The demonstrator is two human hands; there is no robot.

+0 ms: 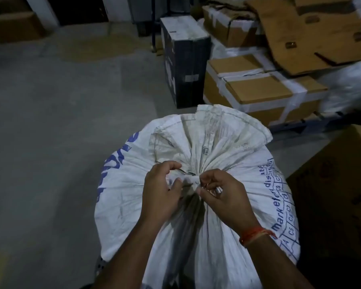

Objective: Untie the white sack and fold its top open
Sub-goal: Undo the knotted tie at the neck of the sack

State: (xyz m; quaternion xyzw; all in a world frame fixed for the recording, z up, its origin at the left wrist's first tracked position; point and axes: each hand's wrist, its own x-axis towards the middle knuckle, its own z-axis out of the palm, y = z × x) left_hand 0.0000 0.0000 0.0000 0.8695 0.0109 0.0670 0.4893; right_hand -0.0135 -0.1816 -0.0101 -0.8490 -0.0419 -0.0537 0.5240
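Note:
A full white woven sack (244,180) with blue print stands upright right in front of me. Its neck is gathered and bound by a white tie (189,178), and the loose top fans out beyond the knot. My left hand (162,190) pinches the tie from the left side. My right hand (223,195), with an orange thread on the wrist, pinches the tie's end on the right side of the knot. The fingers of both hands hide part of the knot.
A brown carton (340,201) stands close on the sack's right. Taped cardboard boxes (258,90) and a dark upright box (183,59) are stacked behind on the right. Grey concrete floor (50,142) lies on the left, with a spill of grain (98,46) farther back.

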